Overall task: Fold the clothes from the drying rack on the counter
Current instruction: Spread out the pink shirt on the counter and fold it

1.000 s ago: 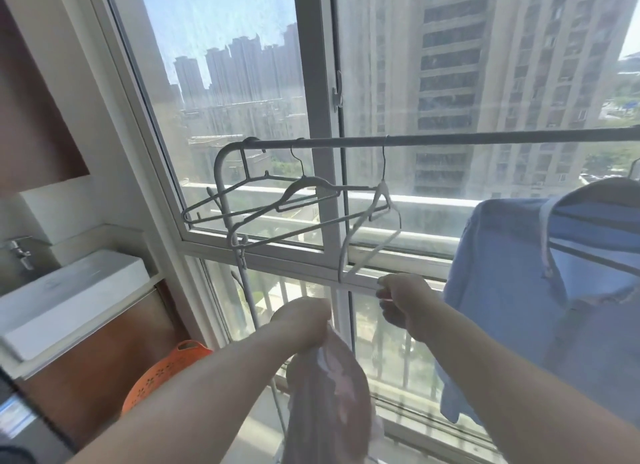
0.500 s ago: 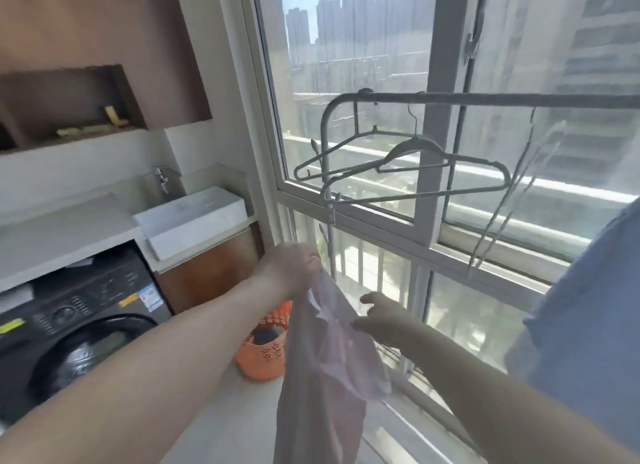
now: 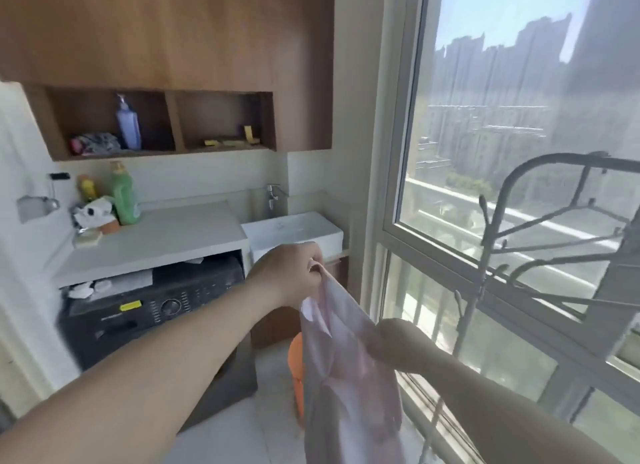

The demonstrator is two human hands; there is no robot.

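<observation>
Centre frame, our left hand (image 3: 289,275) pinches the pink shirt (image 3: 349,377), right hand (image 3: 391,342) clutching its side; carrying step now, next we spread it on the table (image 3: 166,238).

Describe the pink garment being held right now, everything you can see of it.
The pink garment is pale pink, thin, soft-looking fabric, hanging limp and creased in mid-air, off the rack, with a collar-like fold near its top. The left hand pinches its top edge and holds it up; the right hand grips its side lower down. It hangs in front of an orange basket on the floor, and its lower part runs out of view. It has not reached the counter yet.
</observation>
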